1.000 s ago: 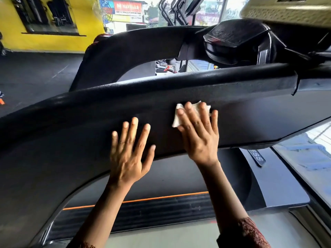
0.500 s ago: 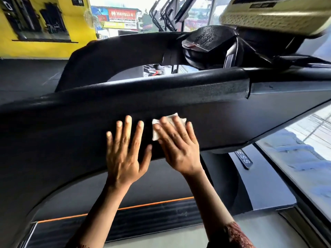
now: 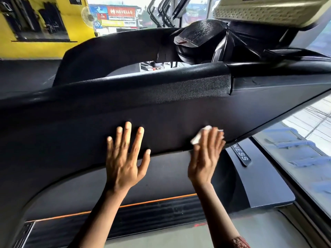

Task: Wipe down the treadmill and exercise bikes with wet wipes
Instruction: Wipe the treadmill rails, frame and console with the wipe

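Observation:
A wide black treadmill handrail panel (image 3: 161, 111) crosses the view from lower left to upper right. My left hand (image 3: 125, 158) lies flat on its lower part with fingers spread and nothing in it. My right hand (image 3: 206, 158) presses a white wet wipe (image 3: 200, 135) against the panel's lower edge; the wipe sticks out above and left of the fingers and is partly hidden under them. The hand looks blurred. Below the panel lies the treadmill deck (image 3: 161, 217) with an orange stripe.
The beige console (image 3: 268, 11) hangs at the top right above a black cup holder housing (image 3: 198, 36). A second black handrail (image 3: 114, 51) curves behind. Glass window (image 3: 304, 140) runs along the right. Yellow wall (image 3: 35, 42) and dark floor lie to the left.
My right hand has slid the wipe to the right and down to the panel's lower edge. My left hand has stayed flat on the panel. The view has shifted slightly.

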`<move>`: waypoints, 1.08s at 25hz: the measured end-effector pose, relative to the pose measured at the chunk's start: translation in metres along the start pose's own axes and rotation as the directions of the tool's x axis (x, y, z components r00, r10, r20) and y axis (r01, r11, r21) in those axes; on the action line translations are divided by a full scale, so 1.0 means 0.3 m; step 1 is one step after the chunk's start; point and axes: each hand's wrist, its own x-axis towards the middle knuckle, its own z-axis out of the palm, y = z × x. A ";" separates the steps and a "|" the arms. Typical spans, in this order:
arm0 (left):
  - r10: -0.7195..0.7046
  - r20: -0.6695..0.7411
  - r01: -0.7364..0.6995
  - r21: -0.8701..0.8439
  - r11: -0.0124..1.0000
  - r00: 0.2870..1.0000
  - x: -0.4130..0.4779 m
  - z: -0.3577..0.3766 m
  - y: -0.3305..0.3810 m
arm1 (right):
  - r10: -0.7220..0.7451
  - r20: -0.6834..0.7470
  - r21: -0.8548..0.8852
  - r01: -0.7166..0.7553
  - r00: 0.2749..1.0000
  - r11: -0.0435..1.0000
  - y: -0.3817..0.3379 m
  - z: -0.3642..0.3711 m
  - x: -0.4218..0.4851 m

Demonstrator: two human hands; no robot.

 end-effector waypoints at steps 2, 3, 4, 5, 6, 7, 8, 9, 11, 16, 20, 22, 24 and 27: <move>-0.012 0.006 0.012 -0.007 1.000 1.000 -0.003 0.004 0.014 | 0.127 -0.024 0.052 -0.125 0.992 0.991 -0.016 -0.010 0.011; -0.018 0.012 0.018 -0.017 1.000 1.000 -0.004 0.007 0.025 | -0.023 0.027 0.039 0.022 0.999 0.999 -0.026 -0.005 -0.005; -0.019 0.019 0.020 -0.025 1.000 1.000 -0.006 0.010 0.035 | -0.233 0.096 0.031 0.231 0.968 0.973 -0.024 -0.003 -0.028; -0.017 0.026 0.017 -0.027 0.999 1.000 -0.007 0.012 0.043 | -0.376 0.137 0.031 0.376 0.916 0.926 -0.008 -0.004 -0.040; -0.011 0.030 0.011 -0.023 1.000 0.999 -0.008 0.013 0.047 | -0.408 0.145 0.012 0.410 0.902 0.912 0.013 -0.007 -0.043; -0.004 0.031 0.004 -0.012 1.000 1.000 -0.009 0.012 0.046 | -0.321 0.118 -0.018 0.325 0.940 0.945 0.032 -0.006 -0.042; 0.003 0.030 -0.003 0.001 1.000 1.000 -0.008 0.010 0.043 | -0.139 0.066 -0.032 0.141 0.988 0.989 0.035 -0.006 -0.031; 0.008 0.030 -0.009 0.014 1.000 1.000 -0.007 0.008 0.038 | 0.044 0.014 -0.010 -0.044 0.999 0.999 0.018 -0.006 -0.014; 0.013 0.036 -0.014 0.032 0.999 0.999 -0.008 0.002 0.026 | 0.155 0.030 0.052 -0.157 0.987 0.986 -0.059 0.011 0.006; -0.034 0.052 0.031 0.051 0.998 0.998 -0.048 -0.024 -0.028 | -0.366 0.207 -0.036 0.381 0.907 0.924 -0.090 0.058 -0.071; -0.076 0.066 0.068 0.107 0.992 0.995 -0.104 -0.064 -0.106 | -0.001 0.124 -0.028 0.004 0.992 1.000 -0.169 0.071 -0.075; -0.099 0.078 0.089 0.115 0.989 0.992 -0.135 -0.086 -0.152 | -0.079 0.172 0.041 0.073 0.982 0.997 -0.284 0.116 -0.109; -0.107 0.087 0.096 0.122 0.988 0.990 -0.166 -0.108 -0.208 | -0.361 0.208 0.042 0.361 0.909 0.932 -0.331 0.158 -0.149; -0.106 0.081 0.095 0.129 0.987 0.991 -0.210 -0.150 -0.316 | -0.362 0.157 -0.112 0.380 0.919 0.918 -0.290 0.184 -0.161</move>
